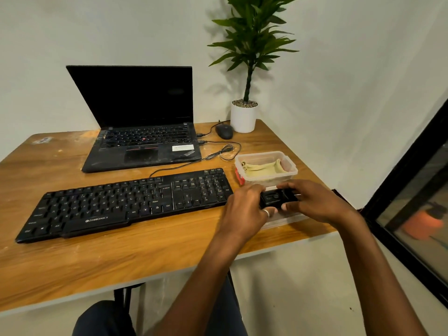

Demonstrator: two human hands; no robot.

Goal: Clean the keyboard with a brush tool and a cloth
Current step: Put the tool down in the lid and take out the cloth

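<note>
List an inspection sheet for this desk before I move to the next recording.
Surface: wooden table, scuffed, pale marks.
Job's things: keyboard lies flat; cloth in clear tub; small black tool held beside the keyboard.
Clutter: open laptop, mouse, potted plant, tub lid.
Hands: left hand and right hand both grip the tool.
Cables: two leads reach the laptop's side, one looped.
Surroundings: pale wall, dark-framed window at right.

An open black laptop (143, 132) sits on the wooden table (72, 263), well beyond the left hand (242, 209) and off to its left. A black mouse (224, 131) and a white-potted plant (243, 117) stand farther back still. A clear plastic container (264, 154) lies just beyond the right hand (315, 202), and a dark-framed window (412, 190) stands to that hand's right.
</note>
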